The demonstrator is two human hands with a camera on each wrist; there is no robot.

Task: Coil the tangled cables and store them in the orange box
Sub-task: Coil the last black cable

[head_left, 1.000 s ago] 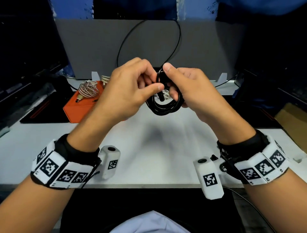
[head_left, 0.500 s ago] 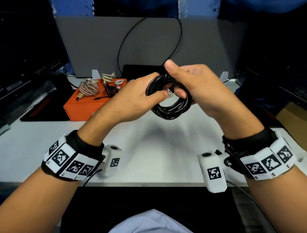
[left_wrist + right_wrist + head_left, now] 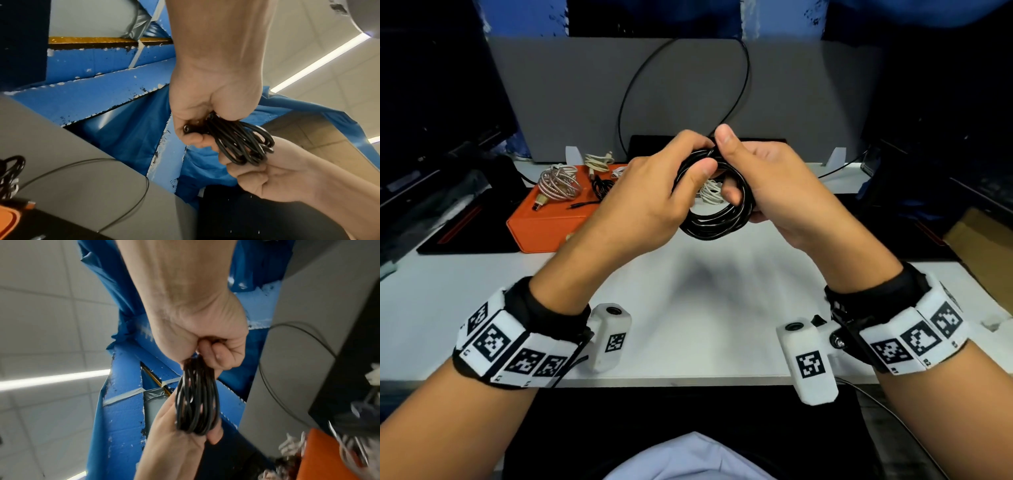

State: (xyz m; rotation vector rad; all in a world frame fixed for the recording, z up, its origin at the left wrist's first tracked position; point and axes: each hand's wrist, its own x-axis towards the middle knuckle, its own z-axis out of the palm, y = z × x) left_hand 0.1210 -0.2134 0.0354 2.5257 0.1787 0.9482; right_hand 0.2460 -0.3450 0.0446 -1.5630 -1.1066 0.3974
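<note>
Both grips, left hand (image 3: 650,202) and right hand (image 3: 774,185), clutch black cable coil (image 3: 717,222) aloft.

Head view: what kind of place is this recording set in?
Probably an office or lab workstation. A white desk stands against a grey partition panel, dark monitors flank it, and an orange box carries coiled cables. The wrist views show ceiling tiles with strip lights.

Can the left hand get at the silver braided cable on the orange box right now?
Probably not as things stand: the left hand grips the black cable coil together with the right hand. The path to the silver braided cable on the orange box looks open, once it lets go.
</note>
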